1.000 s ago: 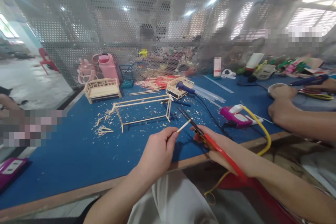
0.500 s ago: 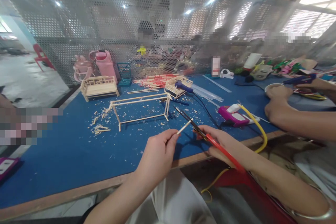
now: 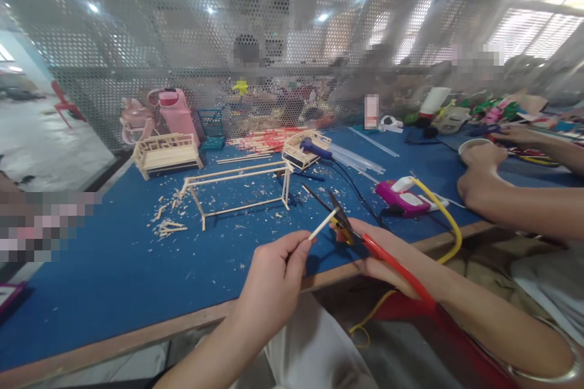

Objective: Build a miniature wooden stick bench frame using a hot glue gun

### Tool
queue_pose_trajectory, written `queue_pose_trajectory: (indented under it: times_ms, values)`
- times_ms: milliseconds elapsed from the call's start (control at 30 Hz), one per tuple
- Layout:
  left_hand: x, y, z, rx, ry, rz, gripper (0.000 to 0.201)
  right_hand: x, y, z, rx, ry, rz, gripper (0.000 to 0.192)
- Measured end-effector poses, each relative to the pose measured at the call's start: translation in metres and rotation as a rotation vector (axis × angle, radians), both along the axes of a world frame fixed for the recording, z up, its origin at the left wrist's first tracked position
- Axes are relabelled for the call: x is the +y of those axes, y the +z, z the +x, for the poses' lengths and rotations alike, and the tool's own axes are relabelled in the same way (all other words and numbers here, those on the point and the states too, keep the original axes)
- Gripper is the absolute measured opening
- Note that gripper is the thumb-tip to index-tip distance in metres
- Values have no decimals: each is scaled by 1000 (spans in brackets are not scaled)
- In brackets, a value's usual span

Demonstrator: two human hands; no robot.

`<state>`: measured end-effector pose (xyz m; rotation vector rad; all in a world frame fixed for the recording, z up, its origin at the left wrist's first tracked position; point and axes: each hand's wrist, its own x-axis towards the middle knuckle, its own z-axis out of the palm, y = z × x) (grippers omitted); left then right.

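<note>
Left hand: [image 3: 274, 279] raised over the near edge of the table, thumb and fingers pinched tight on the near end of a thin pale stick [image 3: 322, 225].
Stick: short, slanting up and to the right from the left fingers, its far end lying between the blades of the cutters [image 3: 365, 240].
Right hand: [image 3: 387, 255] wrapped around the red handles of the cutters, just right of the left hand, above the table edge.
Cutters: dark blades parted, pointing up and left, with the stick's tip between them; whether the blades touch the stick, I cannot tell.
Table: [image 3: 114, 279] blue top with a wooden front edge, strewn with pale chips and offcuts [image 3: 168, 219].
Frame: [image 3: 237, 191] open frame of thin sticks standing on the table beyond the hands.
Bench: [image 3: 166, 155] small wooden model at the far left of the table, near pink toys [image 3: 173, 112].
Glue gun: [image 3: 404, 197] pink and white, lying on the table to the right of the cutters, a yellow cord [image 3: 449, 219] curving from it over the edge.
Red sticks: [image 3: 264, 140] a loose pile by the mesh screen at the back.
Other person: two hands [image 3: 479, 173] resting on the table at the right, well apart from the cutters.
</note>
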<state>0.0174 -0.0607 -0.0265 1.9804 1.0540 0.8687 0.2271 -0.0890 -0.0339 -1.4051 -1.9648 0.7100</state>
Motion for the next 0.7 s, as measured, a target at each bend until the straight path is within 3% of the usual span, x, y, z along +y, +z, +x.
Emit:
queue_pose_trajectory:
  times_ms: [333,700]
  values:
    - [-1,2,-2,17,38,55,32,-3,1,7,-140,8,152,54]
    - [4,-4,-5,85,-51,214,29,-4,-7,4,-263,-29,248,48]
